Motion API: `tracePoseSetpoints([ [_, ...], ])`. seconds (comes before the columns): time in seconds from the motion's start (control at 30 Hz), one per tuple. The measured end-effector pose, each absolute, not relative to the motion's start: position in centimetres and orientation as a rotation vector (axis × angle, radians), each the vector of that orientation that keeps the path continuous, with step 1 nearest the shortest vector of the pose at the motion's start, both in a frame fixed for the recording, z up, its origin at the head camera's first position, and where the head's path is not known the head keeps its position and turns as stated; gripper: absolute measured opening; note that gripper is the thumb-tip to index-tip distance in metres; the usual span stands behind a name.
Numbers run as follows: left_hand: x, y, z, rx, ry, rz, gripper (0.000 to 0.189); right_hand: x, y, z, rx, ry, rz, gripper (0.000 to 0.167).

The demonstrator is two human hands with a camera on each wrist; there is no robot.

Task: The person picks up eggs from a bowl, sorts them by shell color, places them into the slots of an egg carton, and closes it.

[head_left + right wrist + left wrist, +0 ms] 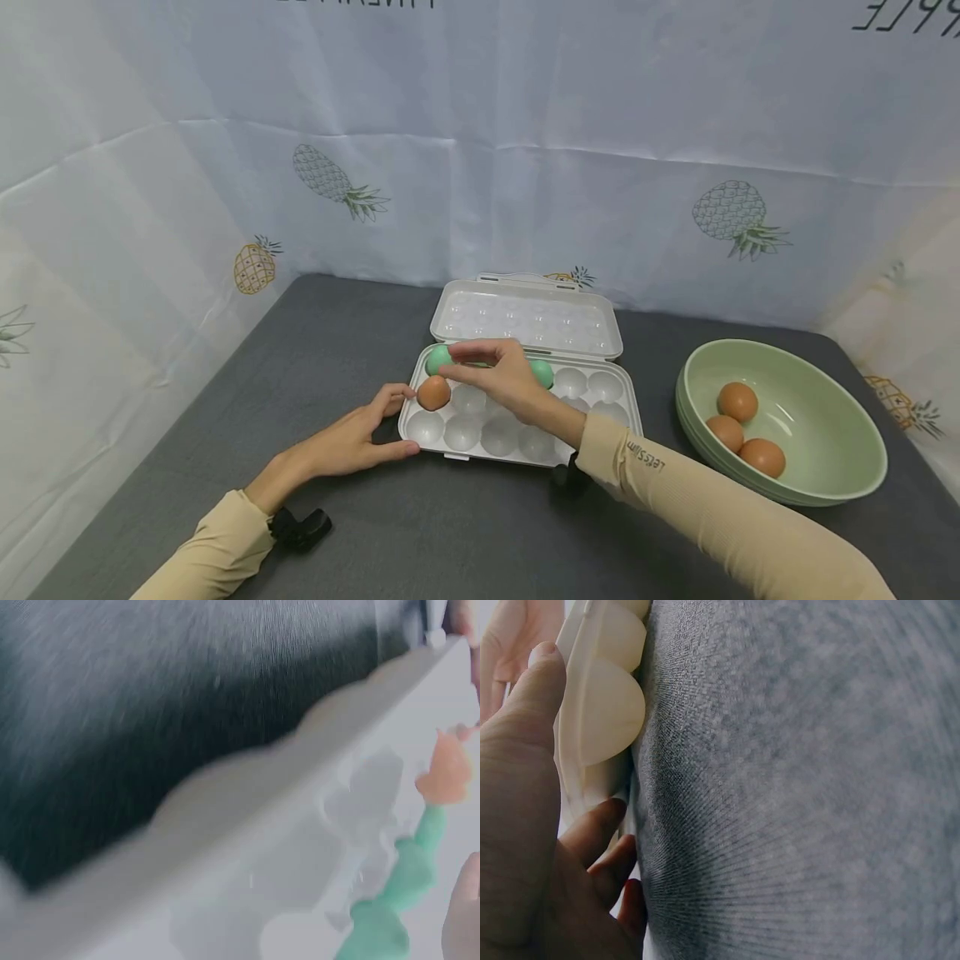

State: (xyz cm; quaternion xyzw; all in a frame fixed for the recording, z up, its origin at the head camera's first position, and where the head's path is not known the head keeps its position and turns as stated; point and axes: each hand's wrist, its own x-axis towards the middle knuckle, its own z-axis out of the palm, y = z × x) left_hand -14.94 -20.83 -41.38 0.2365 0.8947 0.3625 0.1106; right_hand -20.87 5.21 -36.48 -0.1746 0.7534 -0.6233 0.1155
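A white egg box (498, 437) lies with its lid (525, 321) folded back behind it. My left hand (367, 437) holds its left corner, thumb at the front edge and fingers along the side; the left wrist view shows this thumb (536, 694) beside the rounded cups (611, 712). One brown egg (433, 392) sits in a left cup. Green eggs (438, 360) fill part of the back row, some hidden by my right hand (502, 375). That hand hovers above the box with nothing in it, fingertips right by the brown egg and the back-left green one.
To the right stands a light green bowl (825, 417) holding 3 brown eggs (738, 402). Dark grey table (345, 333) surrounds the box. A curtain printed with pineapples (525, 200) hangs behind the table. Black straps (300, 529) are on the wrists.
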Motion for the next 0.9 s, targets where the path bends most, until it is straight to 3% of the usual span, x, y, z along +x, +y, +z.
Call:
tracePoseSetpoints([
  [0.27,-14.9,-20.8,-41.5,0.709,2.66,1.053,0.068,-21.7,9.0,-34.1,-0.599,2.167,-1.949,0.038],
  [0.57,-14.8,-20.7,-41.3,0.711,2.676,1.038,0.068,-22.3,17.0,-30.8,-0.736,2.026,-2.172,0.033],
  [0.9,-14.9,-20.7,-41.5,0.696,2.683,1.042,0.069,-20.9,25.3,-31.0,-0.799,1.901,-2.284,0.034],
])
